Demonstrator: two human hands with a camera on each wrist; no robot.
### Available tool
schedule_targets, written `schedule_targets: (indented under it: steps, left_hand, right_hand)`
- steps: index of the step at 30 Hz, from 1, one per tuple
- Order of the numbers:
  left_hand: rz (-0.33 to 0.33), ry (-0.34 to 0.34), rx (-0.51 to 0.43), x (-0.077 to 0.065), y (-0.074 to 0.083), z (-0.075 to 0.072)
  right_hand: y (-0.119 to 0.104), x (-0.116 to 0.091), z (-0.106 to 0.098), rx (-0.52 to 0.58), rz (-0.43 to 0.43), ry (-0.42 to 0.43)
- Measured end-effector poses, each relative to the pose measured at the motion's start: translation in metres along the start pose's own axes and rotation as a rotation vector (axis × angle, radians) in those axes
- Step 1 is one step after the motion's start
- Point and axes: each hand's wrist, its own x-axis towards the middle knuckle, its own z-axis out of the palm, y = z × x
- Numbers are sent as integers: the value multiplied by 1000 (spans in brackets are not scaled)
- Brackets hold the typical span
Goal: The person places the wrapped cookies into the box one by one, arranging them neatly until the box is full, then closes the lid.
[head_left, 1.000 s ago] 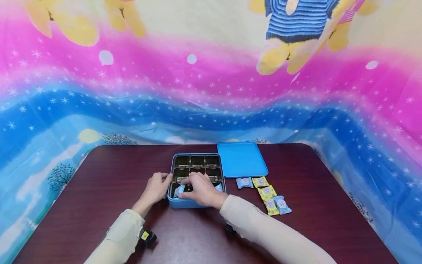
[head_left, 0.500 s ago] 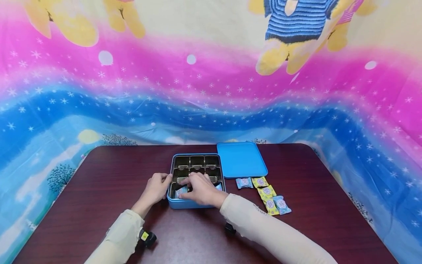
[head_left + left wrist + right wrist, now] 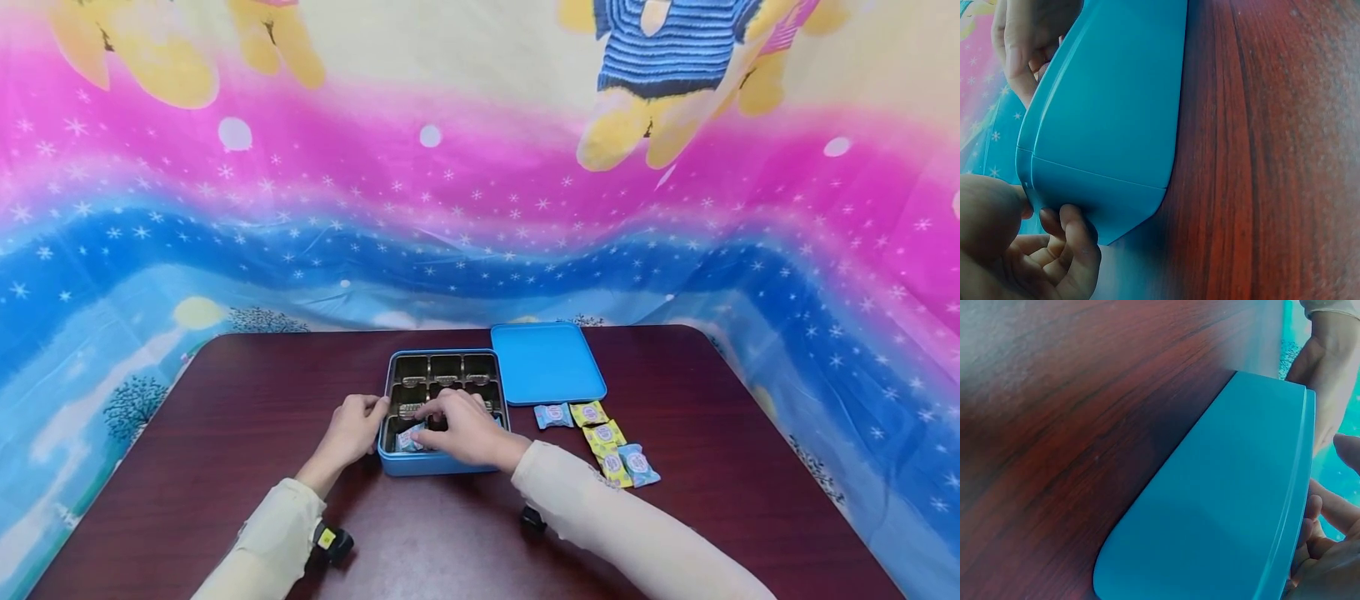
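Note:
A blue tin (image 3: 438, 468) with a dark tray of square compartments stands on the table. My left hand (image 3: 356, 427) grips its left wall, thumb at the rim and curled fingers against the side in the left wrist view. A blue-wrapped candy (image 3: 406, 439) lies in the front left compartment. Over the front of the tray is my right hand (image 3: 468, 429), its thumb and index finger apart beside that candy. In the right wrist view the right hand's other fingers bend behind the tin's rim. The right hand covers much of the front compartments.
A blue lid (image 3: 549, 362) lies to the right of the tin. In front of it are a blue candy (image 3: 553, 416), several yellow candies (image 3: 604, 434) and another blue candy (image 3: 638, 465). A patterned cloth (image 3: 450, 208) hangs behind the table (image 3: 262, 400).
My right hand has lifted slightly and shifted a little to the right, off the blue candy, which has settled flatter in its compartment. The left hand keeps its hold on the tin.

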Motion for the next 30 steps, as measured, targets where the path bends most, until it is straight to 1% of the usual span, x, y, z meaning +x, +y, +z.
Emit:
schedule_targets:
  steps: [7, 12, 18, 30]
  left_hand:
    - [17, 17, 1, 1, -1, 2]
    - [28, 15, 7, 2, -1, 2]
    - [22, 1, 15, 1, -1, 1]
    - [16, -7, 18, 1, -2, 1]
  right_hand:
    - [2, -5, -8, 4, -1, 13]
    - [3, -10, -15, 13, 12, 24]
    - [6, -15, -20, 13, -1, 47]
    - [15, -28, -26, 38, -1, 53]
